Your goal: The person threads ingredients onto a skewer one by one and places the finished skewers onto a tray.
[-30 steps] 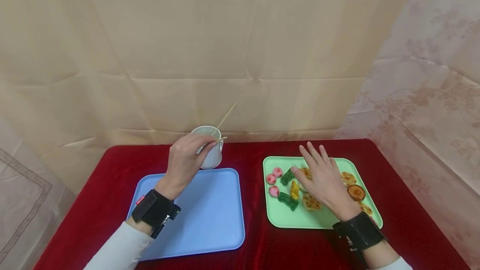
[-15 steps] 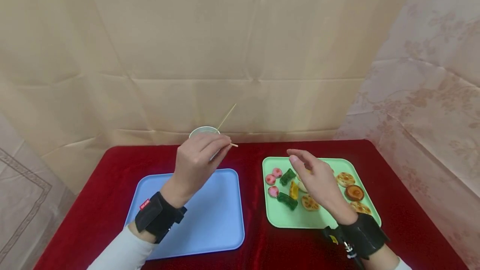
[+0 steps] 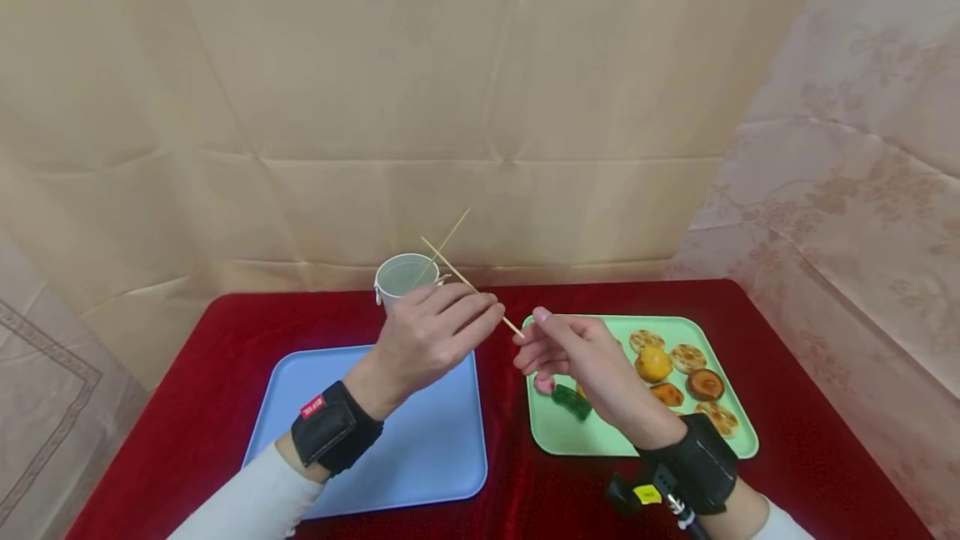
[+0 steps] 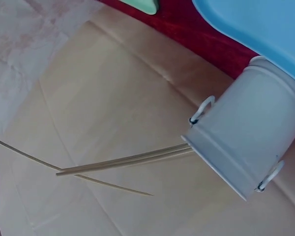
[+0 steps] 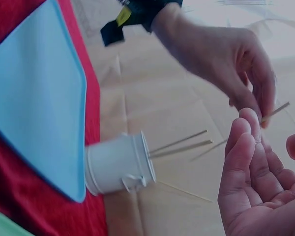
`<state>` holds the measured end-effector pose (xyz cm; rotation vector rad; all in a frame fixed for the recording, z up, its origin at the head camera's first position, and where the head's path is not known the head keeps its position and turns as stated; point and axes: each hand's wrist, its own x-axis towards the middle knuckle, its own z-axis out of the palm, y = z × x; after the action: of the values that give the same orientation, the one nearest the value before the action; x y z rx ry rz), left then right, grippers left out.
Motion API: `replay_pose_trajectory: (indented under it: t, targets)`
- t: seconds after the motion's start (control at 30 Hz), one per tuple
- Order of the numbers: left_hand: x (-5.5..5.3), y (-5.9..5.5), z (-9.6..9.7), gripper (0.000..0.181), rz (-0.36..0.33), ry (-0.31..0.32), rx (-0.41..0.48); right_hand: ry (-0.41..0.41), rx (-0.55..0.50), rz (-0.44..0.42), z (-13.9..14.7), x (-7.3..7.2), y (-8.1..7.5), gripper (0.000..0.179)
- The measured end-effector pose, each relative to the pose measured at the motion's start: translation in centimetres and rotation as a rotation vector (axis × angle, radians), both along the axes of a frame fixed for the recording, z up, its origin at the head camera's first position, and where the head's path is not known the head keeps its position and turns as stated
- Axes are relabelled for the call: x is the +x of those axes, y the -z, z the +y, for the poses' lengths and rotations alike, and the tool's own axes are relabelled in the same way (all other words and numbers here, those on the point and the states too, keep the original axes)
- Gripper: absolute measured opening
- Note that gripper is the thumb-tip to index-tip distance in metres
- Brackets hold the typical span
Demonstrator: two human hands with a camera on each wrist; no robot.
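Observation:
My left hand (image 3: 438, 336) pinches a thin wooden skewer (image 3: 465, 280) between thumb and fingertips. The skewer slants, its pointed end up and left, its other end beside my right fingers. My right hand (image 3: 581, 361) hovers over the left part of the green tray (image 3: 592, 442); in the right wrist view its fingers (image 5: 255, 162) are loosely bent, the thumb apart, nothing between them. Behind my left hand stands a white metal bucket (image 4: 255, 128) with small side handles. More skewers (image 5: 184, 147) stick out of it.
A blue tray (image 3: 420, 448) lies under my left forearm. On the green tray are lotus root slices (image 3: 687, 357), a brown mushroom cap (image 3: 706, 385), a yellow ball (image 3: 653, 364), a green piece (image 3: 572, 402) and a pink ball (image 3: 544, 385). Red cloth (image 3: 510, 482) covers the table.
My left hand has drawn the skewer from the bucket and moved right and down. My right hand has moved left from over the green tray's middle toward the skewer, its fingers now more bent.

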<state>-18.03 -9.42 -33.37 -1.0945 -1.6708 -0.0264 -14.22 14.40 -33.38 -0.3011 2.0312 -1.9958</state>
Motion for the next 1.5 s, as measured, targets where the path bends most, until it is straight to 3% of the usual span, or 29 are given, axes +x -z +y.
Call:
replay_pose_trajectory:
  t: [0.3, 0.43, 0.5, 0.57, 0.67, 0.73, 0.9, 1.07, 1.13, 1.2, 1.3, 1.5]
  targets:
    - [-1.1, 0.9, 0.4, 0.013, 0.124, 0.043, -0.051, -0.074, -0.020, -0.126, -0.7, -0.4, -0.1, 0.035]
    - [-1.2, 1.2, 0.5, 0.013, 0.121, 0.043, -0.056, -0.067, -0.006, -0.141, -0.9, -0.2, 0.1, 0.031]
    - [-1.1, 1.4, 0.5, 0.016, 0.083, 0.028, -0.058, -0.059, 0.010, -0.130, -0.9, -0.1, 0.3, 0.031]
    - [-0.9, 1.6, 0.5, 0.021, -0.013, 0.017, -0.040, -0.043, 0.023, -0.105, -0.9, 0.1, 0.6, 0.033]
    - [-0.5, 2.0, 0.7, 0.035, -0.233, 0.031, 0.076, -0.003, 0.041, -0.056, -1.0, 0.4, 1.2, 0.034]
    - [-0.1, 2.2, 1.1, 0.047, -0.422, 0.078, 0.223, 0.038, 0.057, -0.018, -1.1, 0.5, 1.7, 0.034]
    - [1.1, 1.9, 2.6, 0.046, -0.885, 0.213, 0.621, 0.119, 0.126, 0.096, -1.5, 1.1, 3.3, 0.029]
    - [1.6, 1.2, 3.4, 0.039, -1.362, 0.332, 0.871, 0.103, 0.096, 0.212, -2.4, 1.4, 5.0, 0.025]
    - [1.5, 1.0, 3.5, 0.036, -1.509, 0.378, 0.939, 0.083, 0.090, 0.228, -2.7, 1.4, 5.5, 0.024]
    - [1.4, 0.9, 3.6, 0.033, -1.610, 0.404, 0.991, 0.063, 0.102, 0.233, -2.9, 1.3, 5.8, 0.025]
    - [1.3, 0.9, 3.6, 0.030, -1.682, 0.390, 1.026, 0.040, 0.133, 0.225, -2.9, 1.2, 6.1, 0.025]
    - [1.4, 1.5, 3.6, 0.027, -1.690, 0.364, 1.028, 0.015, 0.202, 0.237, -1.9, 0.9, 6.2, 0.028]
